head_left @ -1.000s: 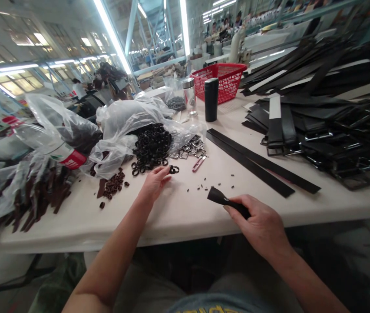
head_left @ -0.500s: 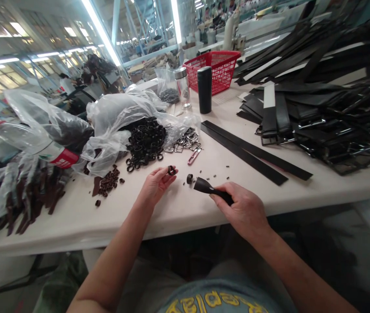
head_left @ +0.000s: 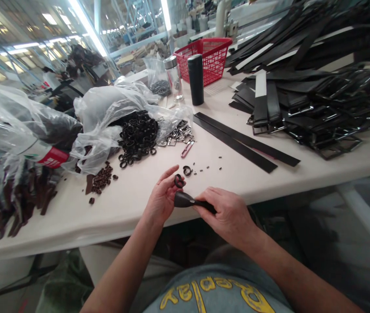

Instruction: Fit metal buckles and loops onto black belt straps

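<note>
My left hand (head_left: 160,201) pinches a small black belt loop (head_left: 176,180) between thumb and fingers, with the index finger stretched out. Just below that loop is the flared end of a black tool (head_left: 182,200) with a small shiny spot at its neck; whether the two touch is hard to tell. The tool's narrow part sits in the closed grip of my right hand (head_left: 227,211). Another black belt loop (head_left: 185,172) stands on the table beyond my left fingertips. Several tiny dark bits (head_left: 208,167) lie scattered to its right.
A heap of black loops (head_left: 137,132) spills from a plastic bag, beside metal buckles (head_left: 181,130) and a pink-handled tool (head_left: 187,149). Brown loops (head_left: 102,179) lie left. Two black strips (head_left: 240,143), a black flask (head_left: 196,82), a red basket (head_left: 217,56) and piled belts (head_left: 322,117) stand beyond.
Both hands have come closer together and nearer to me, bringing the loop right above the tool's flared end. The view has shifted a little, moving the table's contents up and left.
</note>
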